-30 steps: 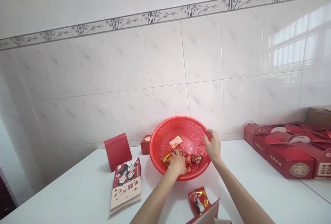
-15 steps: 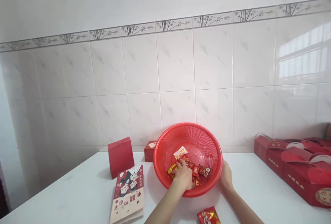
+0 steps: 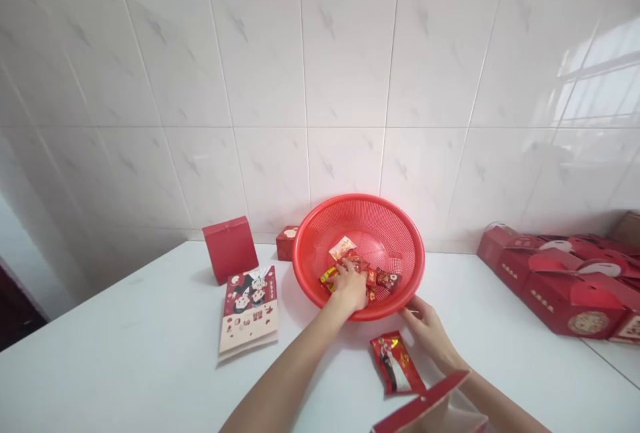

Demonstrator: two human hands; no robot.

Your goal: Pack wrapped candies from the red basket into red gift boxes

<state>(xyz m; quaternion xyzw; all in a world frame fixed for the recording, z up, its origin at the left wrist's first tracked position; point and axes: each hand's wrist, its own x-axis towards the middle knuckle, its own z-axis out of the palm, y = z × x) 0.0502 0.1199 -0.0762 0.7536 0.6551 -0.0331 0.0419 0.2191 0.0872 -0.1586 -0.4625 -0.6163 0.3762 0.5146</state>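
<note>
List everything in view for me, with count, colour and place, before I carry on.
Basket: one, red, mid-table
Wrapped sweets: several, partly hidden, mostly red, in basket
Pale packet: one, white-orange, in basket
Large packet: one, red, before basket
Plain carton: one, red, standing left
Printed carton: one, red-cream, before plain carton
Small box: one, red, left of basket
Handled boxes: several, red, right
Brown box: one, far right
Open carton: one, red, bottom edge
Table: one, white
Wall: one, pale, tiled, behind
Left hand: one, in basket
Right hand: one, at basket's near-right rim
</note>
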